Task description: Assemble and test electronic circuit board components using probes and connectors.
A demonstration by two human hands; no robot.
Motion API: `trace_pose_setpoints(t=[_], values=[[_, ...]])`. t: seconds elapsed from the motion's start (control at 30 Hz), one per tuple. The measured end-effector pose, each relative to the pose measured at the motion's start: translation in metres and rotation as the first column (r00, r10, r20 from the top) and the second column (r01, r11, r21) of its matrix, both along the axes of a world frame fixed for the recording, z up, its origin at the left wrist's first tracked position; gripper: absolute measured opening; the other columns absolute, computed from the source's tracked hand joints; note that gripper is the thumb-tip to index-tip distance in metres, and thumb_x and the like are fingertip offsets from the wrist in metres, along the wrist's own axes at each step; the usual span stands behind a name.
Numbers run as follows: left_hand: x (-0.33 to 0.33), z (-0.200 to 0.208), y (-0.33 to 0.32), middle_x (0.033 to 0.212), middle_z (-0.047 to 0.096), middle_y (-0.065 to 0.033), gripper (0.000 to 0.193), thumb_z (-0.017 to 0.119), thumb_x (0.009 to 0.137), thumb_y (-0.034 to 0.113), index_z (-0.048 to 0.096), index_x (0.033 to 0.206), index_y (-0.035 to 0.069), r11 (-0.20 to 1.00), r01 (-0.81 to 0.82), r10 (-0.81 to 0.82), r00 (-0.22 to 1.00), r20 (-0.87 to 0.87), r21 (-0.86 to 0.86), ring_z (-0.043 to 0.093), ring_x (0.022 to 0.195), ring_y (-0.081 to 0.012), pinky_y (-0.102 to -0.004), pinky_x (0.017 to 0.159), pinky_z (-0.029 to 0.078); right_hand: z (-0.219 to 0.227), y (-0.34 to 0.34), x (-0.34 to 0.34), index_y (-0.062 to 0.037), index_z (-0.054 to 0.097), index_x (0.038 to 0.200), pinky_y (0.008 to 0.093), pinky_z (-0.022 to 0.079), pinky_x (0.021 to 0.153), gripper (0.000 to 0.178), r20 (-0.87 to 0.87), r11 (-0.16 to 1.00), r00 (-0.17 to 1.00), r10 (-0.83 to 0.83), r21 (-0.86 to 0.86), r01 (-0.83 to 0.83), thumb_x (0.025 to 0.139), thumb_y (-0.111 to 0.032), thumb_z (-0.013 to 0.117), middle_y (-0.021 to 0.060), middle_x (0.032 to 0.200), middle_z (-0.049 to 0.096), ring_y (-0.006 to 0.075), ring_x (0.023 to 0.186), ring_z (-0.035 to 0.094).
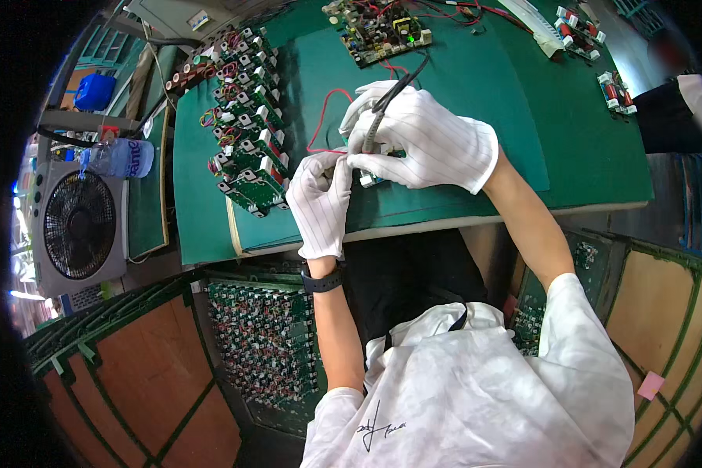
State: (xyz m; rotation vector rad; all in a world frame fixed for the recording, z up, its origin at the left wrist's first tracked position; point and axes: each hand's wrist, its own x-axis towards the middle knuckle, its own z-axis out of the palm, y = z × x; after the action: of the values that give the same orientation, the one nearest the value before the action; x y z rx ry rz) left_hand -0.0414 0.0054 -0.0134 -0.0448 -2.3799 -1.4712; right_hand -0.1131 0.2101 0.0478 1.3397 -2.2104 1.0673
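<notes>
Both my hands wear white striped gloves and meet over a circuit board at the table's near side. The gloves hide most of that board. My right hand is closed around a grey pen-like tool, from which a black cord runs up and away. With fingers pinched together, my left hand touches the right fingertips. A thin red wire loops out to the left and comes back to where the fingertips meet. Whatever the left fingers pinch is hidden.
Several assembled circuit boards stand in a row on the left of the green mat. A larger board with a lit green light lies at the far side. Small boards sit at right. A fan and bottle are left; board-filled crates stand below.
</notes>
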Motion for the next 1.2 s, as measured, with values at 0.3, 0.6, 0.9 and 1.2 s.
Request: trace_pose_setpoints(t=[0.3,0.6,0.9,1.2], values=[[-0.002,0.001,-0.002,0.091,0.072,-0.0099,0.008,0.075,0.092,0.007,0.073,0.097,0.001,0.992,-0.010,0.002,0.998,-0.062,-0.127,0.068,0.074,-0.0198,-0.0316,0.069,0.054,0.013,-0.001,0.015,-0.0075,0.074,0.085,0.0467,0.053,0.101,0.015,-0.075,1.000,0.997,-0.006,0.014,0.007,0.082,-0.020,0.081,0.0088,0.089,0.074,0.0299,0.102,0.071],[-0.007,0.019,-0.007,0.084,0.071,-0.0120,0.009,0.076,0.091,0.007,0.072,0.091,-0.001,0.997,-0.034,0.036,0.999,-0.024,0.064,0.064,0.070,-0.0173,-0.0320,0.068,0.052,0.020,-0.014,0.008,-0.0079,0.075,0.083,0.0418,0.051,0.089,0.030,-0.176,0.981,0.984,-0.028,0.185,0.061,0.092,-0.037,0.071,0.0085,0.084,0.072,0.0275,0.094,0.068],[0.007,0.011,0.011,0.087,0.071,-0.0140,0.010,0.077,0.091,0.009,0.073,0.092,0.000,0.999,0.018,-0.021,0.992,-0.127,-0.026,0.069,0.075,-0.0248,-0.0343,0.069,0.054,0.026,0.005,0.036,-0.0122,0.074,0.089,0.0486,0.048,0.105,0.018,-0.067,0.971,0.997,-0.034,0.233,0.049,0.084,-0.030,0.078,0.0092,0.103,0.076,0.0271,0.105,0.070],[-0.006,0.010,0.001,0.083,0.069,-0.0104,0.006,0.074,0.091,0.002,0.070,0.089,-0.002,0.999,0.006,-0.012,0.983,-0.182,-0.033,0.063,0.073,-0.0165,-0.0313,0.071,0.052,0.024,-0.006,0.028,-0.0091,0.071,0.094,0.0471,0.051,0.096,0.012,-0.110,0.987,0.982,-0.153,-0.057,0.148,0.087,-0.017,0.077,0.0116,0.099,0.074,0.0305,0.096,0.070]])
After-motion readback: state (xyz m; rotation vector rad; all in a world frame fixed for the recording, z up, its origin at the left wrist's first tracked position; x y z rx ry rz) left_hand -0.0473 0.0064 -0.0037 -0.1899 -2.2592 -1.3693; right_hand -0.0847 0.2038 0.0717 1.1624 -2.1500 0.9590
